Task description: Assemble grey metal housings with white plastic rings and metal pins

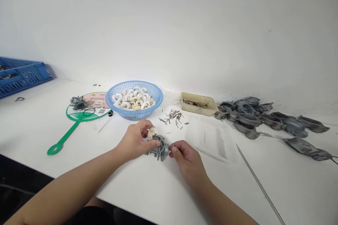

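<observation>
The left hand (133,140) held a metal carburetor (158,150) up just above the white table (148,190), near the middle of the view. Its fingers (148,134) were closed around the carburetor and a white ring (152,133) on top. The right hand (186,160) was at 3 o'clock from the carburetor. Its fingers (173,149) were pinched together at the carburetor's side, but I could not tell if they held something tiny.

The carburetor looked hard, stiff and a bit heavy for its size. Its thick middle seemed the best place to hold, since the small bits poking out could be hard to grip.

At 12 o'clock sat a blue basket (155,93) of white rings, with a pile of small pins (171,117) at 1 o'clock. Farther out were a tan tray (198,103) at 2 o'clock, gray metal lids (244,119) at 3 o'clock, and a green fan (63,140) at 9 o'clock.
</observation>
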Motion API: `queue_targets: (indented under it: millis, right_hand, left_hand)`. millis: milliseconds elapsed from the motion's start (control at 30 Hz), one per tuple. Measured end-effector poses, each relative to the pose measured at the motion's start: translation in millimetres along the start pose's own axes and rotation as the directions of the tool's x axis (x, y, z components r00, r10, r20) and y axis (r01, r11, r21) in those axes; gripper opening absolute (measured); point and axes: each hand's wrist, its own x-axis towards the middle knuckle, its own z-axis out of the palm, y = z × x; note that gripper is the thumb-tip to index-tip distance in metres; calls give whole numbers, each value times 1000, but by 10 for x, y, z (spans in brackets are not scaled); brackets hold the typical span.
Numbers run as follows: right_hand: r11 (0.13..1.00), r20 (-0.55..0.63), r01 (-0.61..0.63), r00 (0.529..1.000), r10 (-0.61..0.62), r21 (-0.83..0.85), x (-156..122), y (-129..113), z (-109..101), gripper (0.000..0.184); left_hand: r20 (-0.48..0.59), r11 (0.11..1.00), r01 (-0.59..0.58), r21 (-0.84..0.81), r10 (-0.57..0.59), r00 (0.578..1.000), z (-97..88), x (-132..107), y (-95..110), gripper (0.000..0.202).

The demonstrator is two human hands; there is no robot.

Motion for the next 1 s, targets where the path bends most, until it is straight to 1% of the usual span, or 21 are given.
queue_targets:
  millis: [67, 100, 133, 200, 300, 400, 467, 533, 633, 733, 800, 833, 867, 900, 933, 1000]
  right_hand:
    - [1000, 1, -11, 1000, 11, 10, 6, 0, -2, 22]
    - [1000, 1, -14, 1000, 14, 14, 8, 0, -4, 22]
    - [1000, 2, -16, 1000, 16, 15, 9, 0, -4, 21]
    - [1000, 8, -15, 1000, 15, 9, 9, -1, -5, 21]
    - [1000, 28, -5, 1000, 6, -16, 3, -8, -4, 21]
    - [999, 41, 7, 999, -6, -35, -4, -15, -2, 21]
    - [999, 36, 10, 999, -8, -44, -5, -15, -2, 21]
    - [999, 26, 12, 1000, -11, -48, -3, -12, -1, 22]
    - [999, 17, 17, 1000, -16, -49, 1, -7, 0, 22]
    - [998, 32, 22, 999, -20, -66, 1, -6, 1, 23]
    - [997, 43, 28, 999, -25, -74, 1, -7, 1, 23]
    - [997, 46, 29, 999, -26, -76, 1, -7, 1, 22]
    - [997, 46, 30, 999, -26, -77, 2, -6, 2, 22]
    - [996, 43, 30, 999, -26, -79, 3, -5, 3, 22]
    - [996, 39, 29, 999, -26, -80, 4, -4, 4, 22]
    - [997, 29, 28, 999, -25, -78, 8, -1, 5, 22]
  left_hand:
    - [-47, 995, -78, 63, 81, 996, -9, -1, -8, 58]
    - [-63, 989, -124, 85, 130, 989, -15, 1, -12, 63]
    - [-72, 981, -166, 99, 173, 982, -18, 3, -18, 63]
    - [-77, 970, -216, 109, 225, 971, -14, 4, -31, 53]
    - [-96, 974, -207, 90, 216, 972, 21, -7, -49, 37]
    - [-100, 981, -185, 66, 191, 977, 66, -25, -58, 33]
    - [-106, 974, -219, 66, 225, 969, 83, -37, -64, 29]
    - [-129, 956, -275, 101, 287, 949, 90, -48, -75, 23]
    - [-166, 910, -368, 190, 399, 902, 89, -55, -103, 16]
    - [-156, 859, -463, 219, 499, 852, 67, -49, -116, 11]
    - [-148, 836, -494, 241, 534, 832, 35, -43, -108, 7]
    - [-150, 836, -485, 257, 530, 834, 18, -41, -101, 7]
    - [-156, 849, -456, 266, 505, 849, 2, -42, -95, 7]
    - [-163, 876, -407, 257, 455, 875, -9, -45, -90, 8]
    - [-163, 913, -343, 219, 381, 910, -16, -49, -88, 13]
    - [-119, 979, -191, 76, 200, 973, -9, -60, -93, 30]
